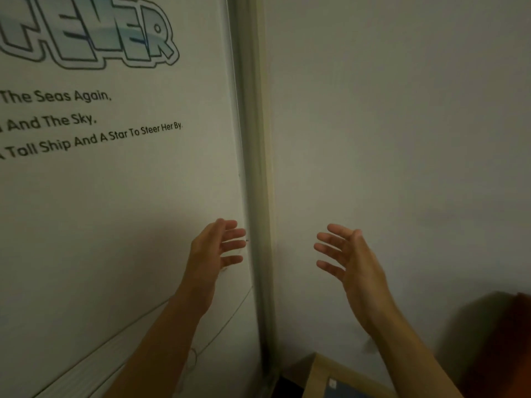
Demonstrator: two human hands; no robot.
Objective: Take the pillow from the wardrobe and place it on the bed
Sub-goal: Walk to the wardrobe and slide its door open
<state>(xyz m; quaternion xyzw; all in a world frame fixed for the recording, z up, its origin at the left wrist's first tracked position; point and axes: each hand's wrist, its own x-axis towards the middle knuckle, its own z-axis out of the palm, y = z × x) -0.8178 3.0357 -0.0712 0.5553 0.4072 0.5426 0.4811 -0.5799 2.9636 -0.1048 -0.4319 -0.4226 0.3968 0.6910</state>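
Note:
A white wardrobe door (120, 196) with blue lettering and printed lines of text fills the left half of the view; it is closed, and its pale frame edge (255, 168) runs top to bottom. My left hand (215, 248) is raised in front of the door with fingers spread, fingertips close to the frame edge. My right hand (350, 257) is raised to the right of the frame, palm facing left, fingers apart, holding nothing. No pillow and no bed are in view.
A plain white wall (402, 139) takes up the right half. At the bottom right a light wooden furniture corner (324, 372) with a blue item on it shows. A dark reddish blurred object (505, 340) sits at the lower right edge.

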